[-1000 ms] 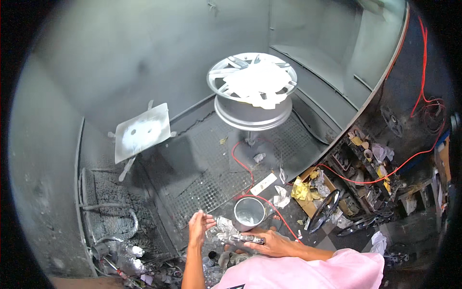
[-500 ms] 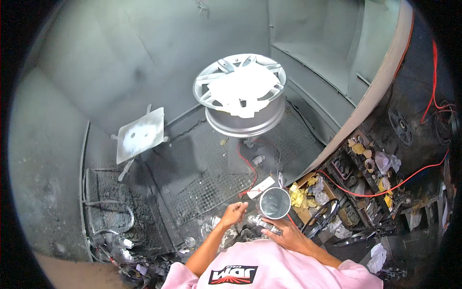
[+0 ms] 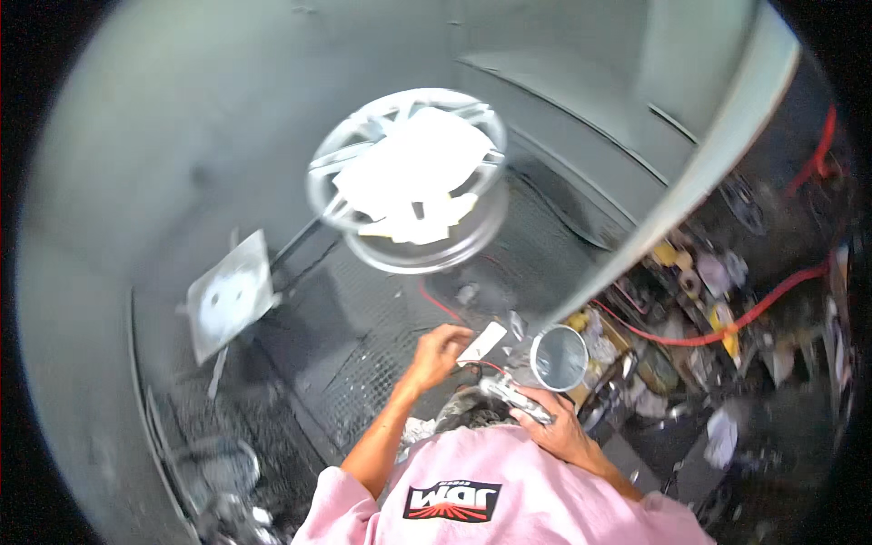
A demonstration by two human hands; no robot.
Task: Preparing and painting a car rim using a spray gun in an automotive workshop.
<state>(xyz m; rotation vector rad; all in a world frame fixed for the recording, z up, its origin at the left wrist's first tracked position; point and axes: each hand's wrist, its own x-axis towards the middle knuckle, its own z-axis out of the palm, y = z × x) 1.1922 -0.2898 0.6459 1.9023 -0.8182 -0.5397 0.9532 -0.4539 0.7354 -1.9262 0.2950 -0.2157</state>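
My right hand [image 3: 561, 427] is closed round a silver spray gun [image 3: 516, 396], held close in front of my pink shirt. A round grey paint cup [image 3: 558, 360] sits at the gun, its wide mouth facing me. My left hand [image 3: 438, 356] hovers to the left of the gun, fingers loosely curved and apart, with nothing visible in it. Beyond both hands stands a silver car wheel rim [image 3: 427, 262], raised off the floor. White masking sheets [image 3: 420, 163] cover much of its face, with spokes showing round them.
Grey booth walls [image 3: 245, 100] surround the rim. At left, a whitish square panel [image 3: 232, 295] rests on a stand. A white card [image 3: 482, 343] lies beyond my hands. To the right are a red hose [image 3: 699, 341], a curved partition edge [image 3: 672, 209] and cluttered scraps.
The view has shifted, moving the rim and panel leftward and blurring the scene. My left hand has lifted forward, its fingers loosening. The spray gun and cup have moved rightward with my right hand.
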